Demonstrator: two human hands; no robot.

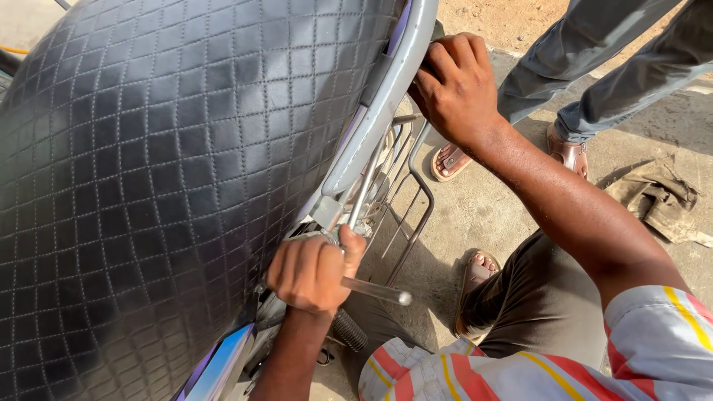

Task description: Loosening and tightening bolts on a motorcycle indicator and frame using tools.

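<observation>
Beside one quilted seat (148, 171), left hand (308, 271) grips one wrench (375, 289).

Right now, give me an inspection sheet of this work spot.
Surface: bare sandy concrete ground, sunlit.
Job's things: motorcycle with black quilted seat; grey grab rail; metal tool.
Clutter: crumpled dirty rag on the ground.
Hands: left hand closed on the metal tool beneath the seat; right hand gripping the grey grab rail.
Cables: nothing seen.
Surroundings: another person's sandalled feet and grey trousers stand close by; wire side guard beside the wheel area.
</observation>
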